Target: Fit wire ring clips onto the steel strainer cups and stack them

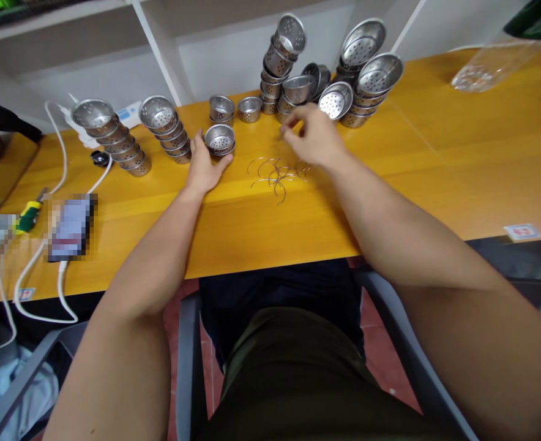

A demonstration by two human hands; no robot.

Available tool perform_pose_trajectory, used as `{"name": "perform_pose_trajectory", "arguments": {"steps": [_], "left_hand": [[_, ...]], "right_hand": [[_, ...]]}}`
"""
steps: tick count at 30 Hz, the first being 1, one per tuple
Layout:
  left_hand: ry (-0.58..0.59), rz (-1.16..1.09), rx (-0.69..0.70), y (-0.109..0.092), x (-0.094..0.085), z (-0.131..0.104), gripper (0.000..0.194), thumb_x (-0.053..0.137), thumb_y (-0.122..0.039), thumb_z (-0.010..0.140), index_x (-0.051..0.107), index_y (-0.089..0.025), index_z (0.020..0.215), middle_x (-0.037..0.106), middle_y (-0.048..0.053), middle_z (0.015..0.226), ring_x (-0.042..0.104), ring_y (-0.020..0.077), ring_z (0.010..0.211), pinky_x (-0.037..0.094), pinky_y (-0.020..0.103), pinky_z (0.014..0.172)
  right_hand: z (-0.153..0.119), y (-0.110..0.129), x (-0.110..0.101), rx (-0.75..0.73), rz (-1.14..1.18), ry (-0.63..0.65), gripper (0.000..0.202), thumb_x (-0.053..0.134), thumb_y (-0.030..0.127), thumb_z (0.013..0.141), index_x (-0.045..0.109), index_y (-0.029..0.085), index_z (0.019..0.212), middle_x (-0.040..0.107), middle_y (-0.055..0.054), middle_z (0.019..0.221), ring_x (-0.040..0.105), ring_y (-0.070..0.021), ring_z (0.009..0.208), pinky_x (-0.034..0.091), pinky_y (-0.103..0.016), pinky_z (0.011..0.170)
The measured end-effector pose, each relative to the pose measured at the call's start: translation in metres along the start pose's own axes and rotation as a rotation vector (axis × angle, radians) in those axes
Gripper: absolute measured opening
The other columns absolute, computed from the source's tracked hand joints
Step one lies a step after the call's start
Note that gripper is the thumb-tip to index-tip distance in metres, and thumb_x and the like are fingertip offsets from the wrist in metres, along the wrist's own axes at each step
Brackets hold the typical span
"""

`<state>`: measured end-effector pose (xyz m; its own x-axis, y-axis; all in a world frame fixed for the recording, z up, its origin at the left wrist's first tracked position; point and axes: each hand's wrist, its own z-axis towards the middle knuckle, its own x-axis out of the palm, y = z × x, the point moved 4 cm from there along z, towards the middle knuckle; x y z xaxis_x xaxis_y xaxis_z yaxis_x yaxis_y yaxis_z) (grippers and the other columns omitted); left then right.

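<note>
My left hand (205, 166) curves around a short stack of small perforated metal strainer baskets (220, 139), its thumb at the front and its fingers on the left side. Beyond it stand another short basket stack (221, 109) and a single strainer basket (250, 109). My right hand (314, 135) hovers before the right-hand baskets, thumb and fingertips pinched together; anything between them is too small to make out. Between and below my hands, several thin curved metal wires (277, 174) lie loosely crossed on the wooden table (261, 239).
Tall leaning basket stacks stand at left (114, 138), left of centre (167, 130) and right (371, 86). A phone (72, 226) with white cables and a green-yellow screwdriver (29, 215) lie at left. A clear plastic bottle (495, 64) rests at back right.
</note>
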<state>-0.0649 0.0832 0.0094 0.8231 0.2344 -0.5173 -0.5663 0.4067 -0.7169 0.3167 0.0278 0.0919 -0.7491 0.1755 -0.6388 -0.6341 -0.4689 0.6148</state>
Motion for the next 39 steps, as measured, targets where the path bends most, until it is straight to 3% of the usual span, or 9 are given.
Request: {"name": "perform_pose_trajectory", "arguments": {"steps": [4, 8, 11, 15, 19, 23, 28, 33, 39], "left_hand": [[-0.02, 0.004, 0.017, -0.004, 0.001, -0.005, 0.131, 0.117, -0.026, 0.083, 0.037, -0.017, 0.187, 0.035, 0.035, 0.206, 0.028, 0.0529, 0.204, 0.005, 0.069, 0.174], [0.0, 0.023, 0.09, -0.024, 0.0, -0.014, 0.132, 0.118, -0.037, 0.086, 0.039, -0.016, 0.19, 0.035, 0.035, 0.206, 0.019, 0.0558, 0.206, -0.004, 0.071, 0.173], [0.015, 0.028, 0.172, -0.049, -0.005, -0.021, 0.126, 0.118, -0.05, 0.091, 0.044, -0.023, 0.189, 0.029, 0.029, 0.212, 0.012, 0.0551, 0.207, -0.004, 0.073, 0.173], [-0.013, 0.013, 0.255, -0.09, -0.017, -0.03, 0.114, 0.11, -0.068, 0.1, 0.047, -0.034, 0.189, 0.023, 0.018, 0.217, 0.002, 0.0502, 0.21, 0.003, 0.074, 0.174], [-0.008, 0.023, 0.358, -0.133, -0.027, -0.042, 0.1, 0.097, -0.079, 0.108, 0.049, -0.041, 0.187, 0.033, 0.014, 0.214, 0.016, 0.0482, 0.208, 0.016, 0.073, 0.174], [0.138, -0.017, 0.421, -0.161, -0.017, -0.056, 0.089, 0.088, -0.087, 0.112, 0.057, -0.038, 0.18, 0.058, 0.017, 0.195, 0.049, 0.0544, 0.193, 0.033, 0.08, 0.167], [0.151, -0.118, 0.385, -0.155, -0.005, -0.061, 0.114, 0.081, -0.11, 0.103, 0.048, -0.04, 0.186, 0.057, 0.016, 0.195, 0.056, 0.0513, 0.19, 0.049, 0.072, 0.161], [0.225, -0.138, 0.316, -0.132, -0.014, -0.05, 0.11, 0.08, -0.121, 0.093, 0.071, -0.035, 0.16, 0.082, 0.011, 0.153, 0.078, 0.0512, 0.165, 0.059, 0.078, 0.149], [0.283, -0.229, 0.308, -0.128, -0.016, -0.05, 0.105, 0.091, -0.115, 0.091, 0.081, -0.03, 0.151, 0.087, 0.009, 0.133, 0.087, 0.0449, 0.144, 0.072, 0.065, 0.133]], "right_hand": [[0.007, -0.049, -0.037, 0.104, -0.053, -0.246, 0.02, 0.096, 0.043, 0.118, 0.08, 0.032, 0.124, 0.076, -0.018, 0.153, 0.064, -0.0404, 0.141, 0.051, -0.059, 0.135], [0.007, -0.072, -0.037, 0.246, -0.191, -0.191, 0.028, 0.096, 0.022, 0.119, 0.079, 0.017, 0.141, 0.072, -0.026, 0.166, 0.069, -0.0384, 0.141, 0.049, -0.055, 0.132], [0.009, -0.082, -0.027, 0.307, -0.175, -0.164, 0.016, 0.096, 0.011, 0.119, 0.08, 0.015, 0.12, 0.079, -0.024, 0.145, 0.072, -0.0299, 0.128, 0.051, -0.046, 0.125], [0.013, -0.088, -0.024, 0.222, -0.039, -0.231, 0.05, 0.095, 0.033, 0.126, 0.067, 0.027, 0.085, 0.073, -0.013, 0.1, 0.07, -0.0277, 0.11, 0.054, -0.042, 0.112], [0.01, -0.055, -0.038, 0.204, -0.044, -0.235, 0.051, 0.099, 0.041, 0.119, 0.062, 0.03, 0.086, 0.071, -0.012, 0.1, 0.063, -0.0336, 0.114, 0.054, -0.05, 0.118], [-0.005, 0.027, -0.045, -0.036, -0.013, -0.221, 0.04, 0.091, 0.036, 0.115, 0.057, 0.031, 0.096, 0.075, -0.018, 0.126, 0.063, -0.0387, 0.12, 0.054, -0.061, 0.122], [-0.037, 0.102, 0.009, -0.206, 0.335, 0.11, 0.048, 0.095, 0.074, 0.111, 0.073, 0.03, 0.109, 0.077, -0.015, 0.133, 0.074, -0.0358, 0.115, 0.073, -0.053, 0.098], [-0.051, 0.114, 0.047, -0.208, 0.747, 0.372, 0.055, 0.1, 0.074, 0.105, 0.079, 0.024, 0.113, 0.071, -0.01, 0.137, 0.081, -0.0187, 0.084, 0.074, -0.038, 0.075], [-0.036, 0.096, 0.022, -0.332, 0.621, 0.378, 0.05, 0.097, 0.067, 0.114, 0.078, 0.022, 0.101, 0.073, -0.006, 0.114, 0.071, -0.0155, 0.079, 0.061, -0.029, 0.067]]}}
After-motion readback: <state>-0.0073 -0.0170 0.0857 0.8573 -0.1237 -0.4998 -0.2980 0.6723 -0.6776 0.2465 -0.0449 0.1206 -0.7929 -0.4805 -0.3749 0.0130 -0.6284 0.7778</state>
